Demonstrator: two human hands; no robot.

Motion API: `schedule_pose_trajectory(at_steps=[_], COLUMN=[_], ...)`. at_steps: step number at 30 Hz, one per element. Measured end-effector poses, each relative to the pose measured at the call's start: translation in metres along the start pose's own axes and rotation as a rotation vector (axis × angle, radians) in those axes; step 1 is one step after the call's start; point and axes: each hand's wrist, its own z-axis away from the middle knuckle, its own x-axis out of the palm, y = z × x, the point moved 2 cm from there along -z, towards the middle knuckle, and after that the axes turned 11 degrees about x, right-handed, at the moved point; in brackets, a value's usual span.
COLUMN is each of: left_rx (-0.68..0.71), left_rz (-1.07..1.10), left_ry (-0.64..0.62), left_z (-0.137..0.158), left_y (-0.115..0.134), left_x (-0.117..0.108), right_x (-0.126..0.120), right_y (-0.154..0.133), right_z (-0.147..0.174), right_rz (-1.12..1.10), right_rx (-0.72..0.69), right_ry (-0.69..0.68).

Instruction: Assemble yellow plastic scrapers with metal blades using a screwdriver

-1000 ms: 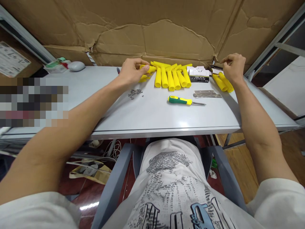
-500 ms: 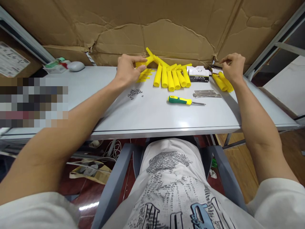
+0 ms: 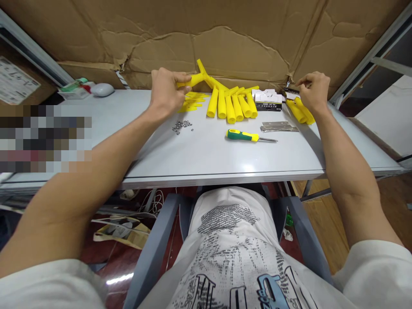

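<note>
- Holding the forked yellow piece (image 3: 198, 79) by its stem, head view: left hand (image 3: 165, 89), thumb and forefinger clamped on it, beyond and left of the screwdriver (image 3: 243, 135).
- Piece judged light, stiff, smooth enough to slip slightly; forked arms probably the weaker part. Stem is the sound place to take hold.
- Lower arm overlaps the row of yellow pieces (image 3: 231, 109) beyond the screwdriver; contact cannot be determined.
- Right hand (image 3: 317, 89): fingers curled beside two yellow pieces (image 3: 296, 112), beyond and right of the screwdriver; grasp cannot be told.

Cardboard (image 3: 206, 47) along back, labelled box (image 3: 19, 79) at L, wht oval obj (image 3: 102, 89) beside sm. tray (image 3: 73, 92), wht cables (image 3: 157, 201) under tbl (image 3: 206, 156).
</note>
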Motion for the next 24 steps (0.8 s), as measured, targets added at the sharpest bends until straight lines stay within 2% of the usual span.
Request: schedule_pose_trajectory(at_steps=[3, 6, 13, 15, 17, 21, 24], left_rx=[0.077, 0.136, 0.134, 0.138, 0.151, 0.18, 0.174], left_rz=[-0.009, -0.056, -0.119, -0.124, -0.09, 0.203, 0.438], left_ry=[0.005, -0.027, -0.103, -0.083, -0.007, 0.163, 0.102], left_z=[-0.002, -0.003, -0.002, -0.002, -0.001, 0.004, 0.013], left_y=[-0.006, -0.001, 0.038, 0.047, 0.054, 0.076, 0.102], left_x=[-0.001, -0.006, -0.037, -0.043, -0.046, -0.041, -0.033], right_x=[0.0, -0.004, -0.008, -0.005, -0.002, 0.004, 0.01], right_y=[-0.002, -0.005, -0.011, -0.012, -0.015, -0.031, -0.052], right_z=[0.001, 0.006, 0.013, 0.011, 0.01, 0.016, 0.03], right_rz=[0.031, 0.038, -0.005, -0.043, -0.096, -0.348, -0.732], right_rx=[0.01, 0.021, 0.048, 0.054, 0.044, -0.048, -0.097], right_ry=[-0.007, -0.019, -0.018, -0.005, -0.008, -0.082, -0.262])
